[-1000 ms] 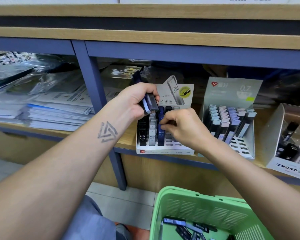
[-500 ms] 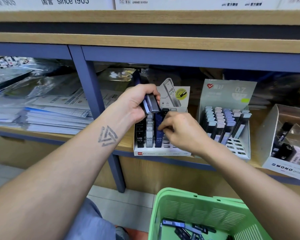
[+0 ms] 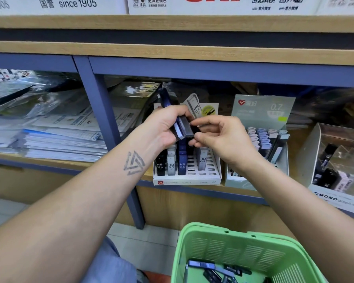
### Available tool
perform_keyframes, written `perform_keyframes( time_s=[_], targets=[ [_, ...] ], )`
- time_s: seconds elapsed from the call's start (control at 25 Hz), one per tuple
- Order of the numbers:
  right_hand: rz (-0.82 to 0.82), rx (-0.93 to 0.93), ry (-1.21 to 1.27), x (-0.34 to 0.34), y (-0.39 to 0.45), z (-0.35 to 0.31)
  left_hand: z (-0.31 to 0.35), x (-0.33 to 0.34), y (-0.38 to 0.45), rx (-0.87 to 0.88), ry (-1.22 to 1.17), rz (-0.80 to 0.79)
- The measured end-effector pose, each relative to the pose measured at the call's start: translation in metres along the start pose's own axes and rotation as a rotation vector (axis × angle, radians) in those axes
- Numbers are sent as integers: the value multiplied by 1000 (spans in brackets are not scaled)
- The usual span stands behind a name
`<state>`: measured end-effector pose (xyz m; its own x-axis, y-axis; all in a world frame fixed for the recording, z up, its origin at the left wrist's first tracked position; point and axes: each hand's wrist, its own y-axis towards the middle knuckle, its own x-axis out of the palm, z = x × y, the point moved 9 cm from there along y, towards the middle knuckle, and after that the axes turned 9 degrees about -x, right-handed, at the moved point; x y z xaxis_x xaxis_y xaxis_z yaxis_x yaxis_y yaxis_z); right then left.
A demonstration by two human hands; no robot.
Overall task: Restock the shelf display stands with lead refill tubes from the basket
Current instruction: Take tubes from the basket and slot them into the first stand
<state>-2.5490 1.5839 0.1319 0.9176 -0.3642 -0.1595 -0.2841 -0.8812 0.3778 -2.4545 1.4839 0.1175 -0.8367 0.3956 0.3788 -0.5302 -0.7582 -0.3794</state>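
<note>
My left hand (image 3: 164, 127) grips a bundle of lead refill tubes (image 3: 182, 127), dark blue, grey and black, held above the white HB 0.5 display stand (image 3: 187, 178). My right hand (image 3: 219, 135) pinches the near end of one tube in that bundle with thumb and fingers. In the stand, black, grey and blue tubes fill the left columns and one grey tube (image 3: 202, 160) stands alone in a right column. The green basket (image 3: 239, 242) sits low in front with several dark tubes (image 3: 211, 268) lying in it.
To the right stand a grey 0.7 display stand (image 3: 262, 111) with pastel-capped tubes and a MONO box (image 3: 335, 193). Left of the blue shelf post (image 3: 102, 123) lie stacks of paper packs (image 3: 55, 139). A wooden shelf edge (image 3: 172, 52) runs overhead.
My right hand has lifted from the slots of the HB 0.5 stand up to the bundle in my left hand. A grey tube now stands in a right column.
</note>
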Motion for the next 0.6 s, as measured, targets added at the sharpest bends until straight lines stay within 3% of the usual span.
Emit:
perform_keyframes(
  time_s=[0.24,0.6],
  targets=[
    [222,126,190,-42,-7,8,1,6,-1,-11,32,6],
    [250,136,150,-109,-40,10,-34,66,-10,-102,105,-110]
  ],
)
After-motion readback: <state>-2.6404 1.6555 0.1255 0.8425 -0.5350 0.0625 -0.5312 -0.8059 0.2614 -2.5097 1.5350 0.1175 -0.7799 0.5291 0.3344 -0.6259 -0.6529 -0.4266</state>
